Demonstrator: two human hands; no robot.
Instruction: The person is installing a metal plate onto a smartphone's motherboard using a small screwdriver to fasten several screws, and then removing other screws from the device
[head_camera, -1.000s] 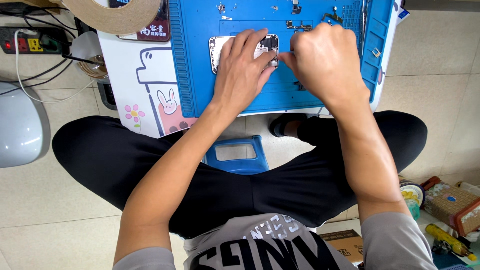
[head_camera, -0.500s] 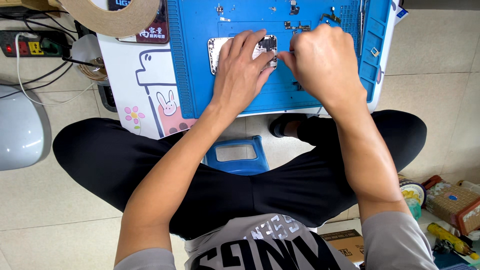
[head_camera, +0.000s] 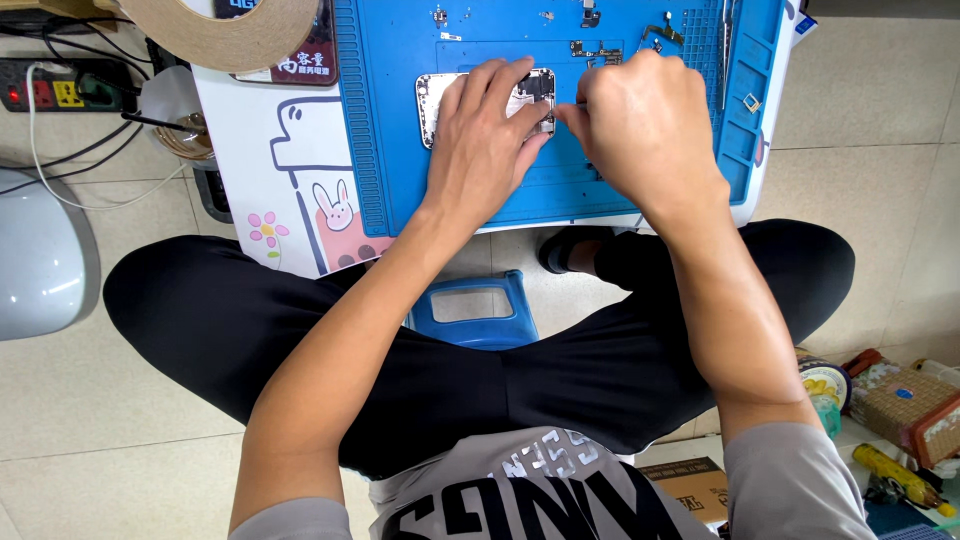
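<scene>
From where I watch, both forearms reach forward over my crossed legs to the blue work mat (head_camera: 470, 190), which lies on the small white counter (head_camera: 245, 150). My left hand (head_camera: 480, 150) lies palm down with the fingers spread flat across an opened phone body (head_camera: 432, 100), a silver shell lying on the mat's upper middle; the grip here is pressed down on the shell rather than closed around it, with the fingertips reaching its far right end where the inner parts show. My right hand (head_camera: 645, 130) is curled into a loose fist just beside the left, knuckles up, thumb and forefinger pinched together on a thin tool whose tip I can barely see at the phone's right edge; the tool itself is too small to name. The phone body is therefore under the left palm and just left of the right pinch, touching both. Small loose parts (head_camera: 585, 48) lie scattered on the mat beyond the hands. A wide roll of brown tape (head_camera: 215, 30) sits at the counter's far left corner, and a blue stool (head_camera: 470, 310) shows between my knees.
</scene>
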